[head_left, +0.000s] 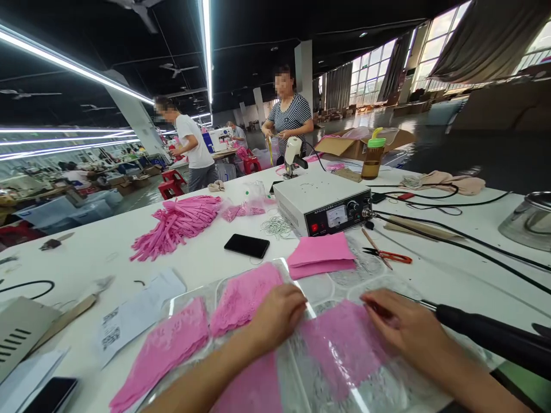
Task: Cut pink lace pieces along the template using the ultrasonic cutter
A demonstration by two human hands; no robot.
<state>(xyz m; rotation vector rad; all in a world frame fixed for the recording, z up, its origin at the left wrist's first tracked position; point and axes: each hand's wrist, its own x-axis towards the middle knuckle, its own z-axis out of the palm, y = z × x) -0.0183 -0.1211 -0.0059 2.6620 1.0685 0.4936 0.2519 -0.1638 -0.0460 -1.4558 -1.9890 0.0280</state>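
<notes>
My left hand (280,312) is closed, its fingers curled beside the edge of a clear plastic template (319,288). What its fingertips hold, if anything, is hidden. My right hand (402,324) is also closed, thumb and fingers together at the upper right corner of a pink fabric piece (340,344); its grip is unclear. Glare crosses that piece, which lies on or under the plastic. Left of it are pink lace pieces (247,295) and another pink stack (172,350). Folded pink fabric (321,255) sits beyond my hands. A black-handled tool (477,324) points toward my right hand.
A white control box (322,198) with cables stands ahead, near orange-handled snips (394,256) and a black phone (247,246). Pink strips (181,223) are heaped left. A drink bottle (373,158) stands behind. A person in a striped top (290,120) stands across the table.
</notes>
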